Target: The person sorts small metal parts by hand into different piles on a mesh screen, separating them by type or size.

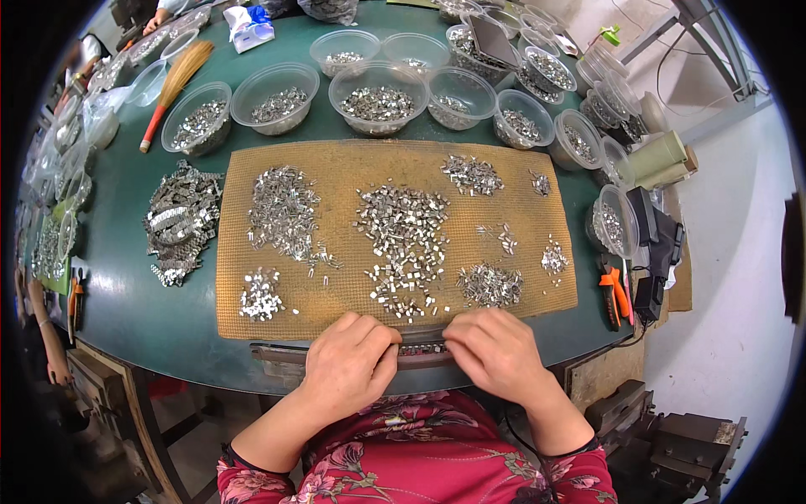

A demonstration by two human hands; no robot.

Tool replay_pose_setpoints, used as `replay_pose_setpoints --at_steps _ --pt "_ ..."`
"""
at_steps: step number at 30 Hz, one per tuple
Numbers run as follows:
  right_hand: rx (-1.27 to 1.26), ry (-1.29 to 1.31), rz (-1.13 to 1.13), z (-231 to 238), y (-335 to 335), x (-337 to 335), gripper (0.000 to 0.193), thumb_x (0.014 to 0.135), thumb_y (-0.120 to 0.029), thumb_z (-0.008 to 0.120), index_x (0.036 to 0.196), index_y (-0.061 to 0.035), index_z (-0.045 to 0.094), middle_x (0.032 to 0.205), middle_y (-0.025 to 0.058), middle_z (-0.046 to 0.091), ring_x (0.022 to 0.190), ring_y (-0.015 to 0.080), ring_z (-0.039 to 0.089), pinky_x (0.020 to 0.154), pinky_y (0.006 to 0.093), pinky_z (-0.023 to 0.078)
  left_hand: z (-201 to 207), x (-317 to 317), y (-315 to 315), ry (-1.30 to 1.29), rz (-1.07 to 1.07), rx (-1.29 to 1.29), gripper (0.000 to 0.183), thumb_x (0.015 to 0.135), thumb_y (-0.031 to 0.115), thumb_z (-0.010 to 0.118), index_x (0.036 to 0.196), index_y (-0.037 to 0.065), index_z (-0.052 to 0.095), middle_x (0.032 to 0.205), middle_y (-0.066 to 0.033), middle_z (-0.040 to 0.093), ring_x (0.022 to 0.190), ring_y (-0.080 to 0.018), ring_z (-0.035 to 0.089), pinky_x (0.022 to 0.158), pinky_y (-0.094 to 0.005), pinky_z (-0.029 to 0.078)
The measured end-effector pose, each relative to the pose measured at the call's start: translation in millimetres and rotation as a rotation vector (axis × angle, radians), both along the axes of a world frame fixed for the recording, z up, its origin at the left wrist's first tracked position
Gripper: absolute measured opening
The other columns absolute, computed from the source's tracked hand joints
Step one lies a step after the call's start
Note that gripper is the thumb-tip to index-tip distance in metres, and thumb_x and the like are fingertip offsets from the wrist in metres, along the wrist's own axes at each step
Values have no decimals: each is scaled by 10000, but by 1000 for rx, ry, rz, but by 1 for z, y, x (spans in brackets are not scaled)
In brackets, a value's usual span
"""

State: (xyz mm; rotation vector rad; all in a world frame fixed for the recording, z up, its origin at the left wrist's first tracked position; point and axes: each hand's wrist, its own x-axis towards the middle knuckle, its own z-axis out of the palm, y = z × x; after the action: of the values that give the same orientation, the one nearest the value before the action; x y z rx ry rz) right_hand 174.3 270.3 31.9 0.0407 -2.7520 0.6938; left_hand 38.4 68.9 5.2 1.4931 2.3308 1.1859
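Observation:
My left hand and my right hand are close together at the table's near edge, over a long dark metal bar. A row of small shiny metal pieces lies along the bar between my fingertips. Both hands have thumb and fingers pressed together at the bar; what they pinch is hidden. Just beyond them is a tan textured mat. It bears a large central pile of metal pieces, a pile of thin pieces and smaller heaps, one near my right hand.
Linked metal bands are heaped left of the mat. Clear plastic bowls of metal parts line the far side. A brush lies far left, orange-handled pliers at right. Another person's arm shows at the left edge.

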Motion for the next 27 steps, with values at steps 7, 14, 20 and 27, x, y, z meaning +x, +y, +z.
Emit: replay_pose_setpoints --at_steps 7,14,20,27 --pt "82 47 -32 -12 -24 5 218 805 -84 788 1005 -46 709 1054 65 687 998 257 680 862 397 543 -1 0 2 11 1 21 135 795 44 769 895 84 688 833 -68 635 781 -297 607 669 -410 495" --pt "151 71 -27 -10 -32 4 221 773 -44 800 977 -46 716 1019 66 700 970 252 690 837 396 550 -2 0 1 28 4 32 136 793 45 772 892 88 689 830 -61 636 772 -288 605 661 -402 495" --pt "86 80 -49 -11 -31 0 200 784 -38 765 957 -22 666 982 88 691 948 264 689 847 393 553 -3 0 1 41 6 49 135 790 51 776 890 89 693 825 -60 636 763 -280 603 651 -396 493" --pt "13 6 -146 -6 -1 -9 131 849 -55 749 930 -78 648 909 59 683 797 271 692 673 382 551 -4 0 1 43 5 58 135 785 52 775 886 90 693 822 -58 638 760 -280 604 653 -396 494"
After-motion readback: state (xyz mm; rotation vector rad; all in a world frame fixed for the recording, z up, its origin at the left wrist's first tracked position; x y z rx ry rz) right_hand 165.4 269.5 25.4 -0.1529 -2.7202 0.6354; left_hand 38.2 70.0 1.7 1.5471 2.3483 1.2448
